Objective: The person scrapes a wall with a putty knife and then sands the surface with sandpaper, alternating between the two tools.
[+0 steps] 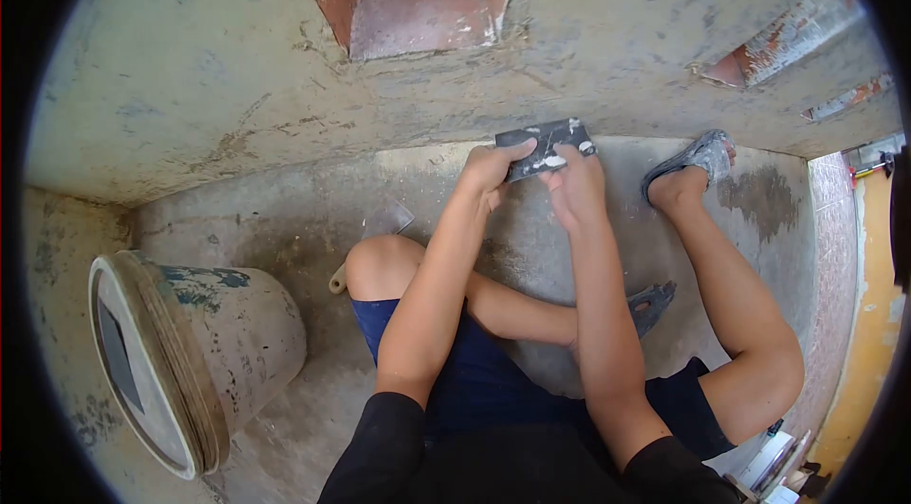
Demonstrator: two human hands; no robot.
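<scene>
My left hand (488, 168) and my right hand (577, 186) both grip a thin, dark rectangular sheet (550, 134) smeared with white, possibly sandpaper. The left thumb lies across its left part, while the right fingers close on its lower right edge. The sheet is in front of the foot of the wall, above the floor. Fingers behind it are hidden. Near my bent knee, what looks like a putty knife (391, 218) lies on the concrete, partly covered by the leg.
A stained bucket (245, 324) with a dark rectangle on its pale end is at left. The rough plastered wall (209, 77) has a reddish framed opening (418, 15). My sandalled foot (697, 162) rests near the wall. Assorted items (773, 466) sit at lower right.
</scene>
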